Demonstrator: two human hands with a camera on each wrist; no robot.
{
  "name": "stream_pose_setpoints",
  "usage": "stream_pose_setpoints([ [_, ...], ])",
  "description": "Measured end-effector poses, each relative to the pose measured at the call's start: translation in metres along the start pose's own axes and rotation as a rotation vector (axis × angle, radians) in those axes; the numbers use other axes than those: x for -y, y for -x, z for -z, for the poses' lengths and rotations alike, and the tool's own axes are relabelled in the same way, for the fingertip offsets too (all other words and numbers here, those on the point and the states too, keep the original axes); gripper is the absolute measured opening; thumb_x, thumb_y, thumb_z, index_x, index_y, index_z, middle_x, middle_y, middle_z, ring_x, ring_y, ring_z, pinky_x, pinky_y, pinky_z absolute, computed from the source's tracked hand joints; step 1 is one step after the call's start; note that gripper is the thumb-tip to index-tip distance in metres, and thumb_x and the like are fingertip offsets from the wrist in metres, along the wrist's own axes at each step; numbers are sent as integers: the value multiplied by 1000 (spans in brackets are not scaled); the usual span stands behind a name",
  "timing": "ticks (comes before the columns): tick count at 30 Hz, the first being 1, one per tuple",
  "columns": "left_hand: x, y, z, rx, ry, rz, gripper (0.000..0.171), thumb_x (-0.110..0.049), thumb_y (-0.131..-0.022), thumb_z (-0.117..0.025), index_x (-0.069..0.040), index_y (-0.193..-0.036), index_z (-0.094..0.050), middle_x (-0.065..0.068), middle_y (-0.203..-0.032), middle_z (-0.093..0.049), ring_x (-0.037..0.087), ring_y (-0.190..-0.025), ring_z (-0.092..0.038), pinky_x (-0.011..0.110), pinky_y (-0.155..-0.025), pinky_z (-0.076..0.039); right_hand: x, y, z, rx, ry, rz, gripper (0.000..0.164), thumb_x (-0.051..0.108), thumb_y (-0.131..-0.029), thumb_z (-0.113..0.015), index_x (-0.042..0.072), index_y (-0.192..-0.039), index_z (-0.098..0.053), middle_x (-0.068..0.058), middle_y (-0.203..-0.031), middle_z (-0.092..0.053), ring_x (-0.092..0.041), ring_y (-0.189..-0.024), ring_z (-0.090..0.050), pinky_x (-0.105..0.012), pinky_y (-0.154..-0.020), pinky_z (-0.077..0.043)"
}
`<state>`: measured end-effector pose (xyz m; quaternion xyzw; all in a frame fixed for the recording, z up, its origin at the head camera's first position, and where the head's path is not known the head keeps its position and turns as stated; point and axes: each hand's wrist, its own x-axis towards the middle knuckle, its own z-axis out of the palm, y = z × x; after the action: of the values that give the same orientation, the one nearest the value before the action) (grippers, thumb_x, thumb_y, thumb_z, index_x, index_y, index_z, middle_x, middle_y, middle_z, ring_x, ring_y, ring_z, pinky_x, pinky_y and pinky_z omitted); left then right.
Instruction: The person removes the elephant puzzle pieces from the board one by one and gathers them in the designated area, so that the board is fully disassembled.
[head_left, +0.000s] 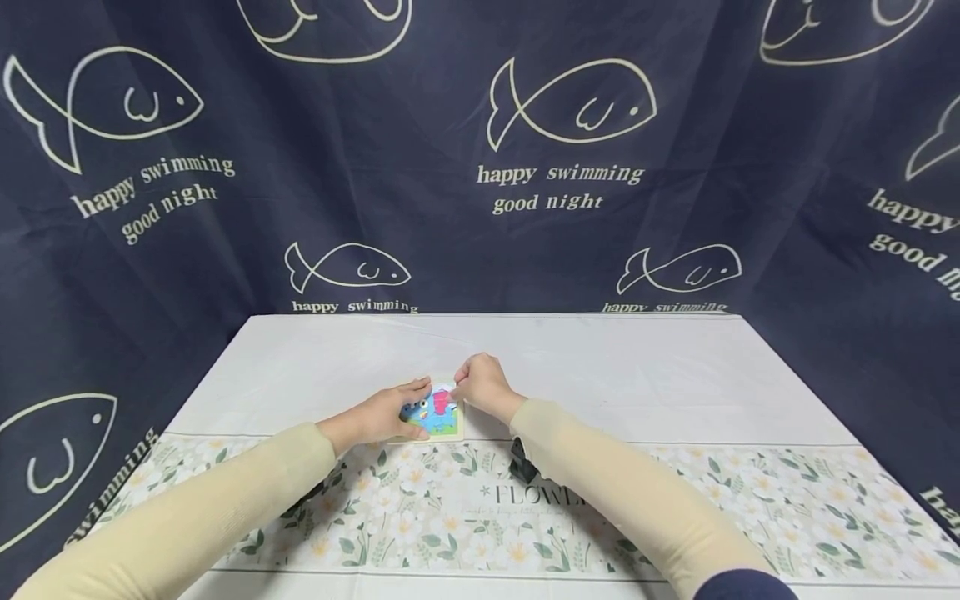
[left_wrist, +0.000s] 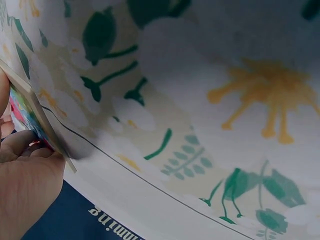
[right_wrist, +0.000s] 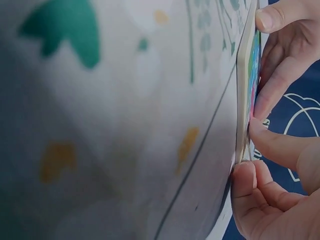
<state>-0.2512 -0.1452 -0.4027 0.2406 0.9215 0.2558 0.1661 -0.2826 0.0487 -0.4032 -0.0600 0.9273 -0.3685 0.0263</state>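
Note:
A small wooden jigsaw puzzle [head_left: 444, 427] lies flat on the table. Its picture has blue, green and pink parts and a pale wooden border. On its left side rests my left hand [head_left: 388, 413], thumb near the front edge and fingers spread toward the back. At the far right corner, beside the pink part, my right hand [head_left: 483, 385] is curled. The right wrist view has that hand's thumb [right_wrist: 280, 147] on the puzzle's face and its fingers bent against the edge. Whether a loose piece sits between them is hidden.
A white tablecloth [head_left: 637, 375] with a floral band [head_left: 420, 517] covers the table. Dark blue curtains [head_left: 450, 125] with fish drawings hang behind and at both sides. A black device [head_left: 523, 462] sits under the right wrist.

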Motion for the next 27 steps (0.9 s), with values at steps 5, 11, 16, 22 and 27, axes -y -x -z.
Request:
stream_pose_setpoints([
  [5,0,1,0,-6,2,0,84,-27,-83,-75,-1,-150,-31,12,-161,-20,37,-147,-20,52,-120,-22,2,0,0,-21,-42,-16,18,3,-71,-83,3,-83,-70,-4,-77,-67,-14,-71,-57,-26,-69,-54],
  [11,-1,0,0,-6,12,-3,83,-26,-83,-75,0,-149,-31,12,-161,-20,37,-147,-20,51,-120,-22,5,1,-1,-1,-165,-82,16,-3,-75,-78,1,-89,-71,-5,-67,-64,-11,-54,-59,-18,-46,-50],
  [16,0,0,0,-10,1,-5,84,-27,-83,-75,0,-149,-31,12,-161,-21,37,-147,-21,51,-120,-22,5,1,-2,19,-245,-93,16,-5,-78,-74,-2,-93,-71,-8,-71,-67,-16,-57,-68,-20,-49,-55],
  [22,0,0,2,-4,11,-3,84,-27,-83,-75,0,-149,-31,12,-161,-20,37,-147,-21,52,-119,-23,4,1,-2,36,-304,-107,9,-5,-81,-71,-3,-90,-72,-12,-76,-70,-17,-57,-69,-23,-54,-59],
  [27,-2,0,4,7,19,-4,83,-26,-83,-76,1,-148,-32,14,-161,-21,38,-147,-21,53,-119,-23,3,2,-1,50,-355,-160,6,-3,-85,-70,-4,-90,-71,-14,-87,-69,-15,-57,-68,-24,-57,-60],
])
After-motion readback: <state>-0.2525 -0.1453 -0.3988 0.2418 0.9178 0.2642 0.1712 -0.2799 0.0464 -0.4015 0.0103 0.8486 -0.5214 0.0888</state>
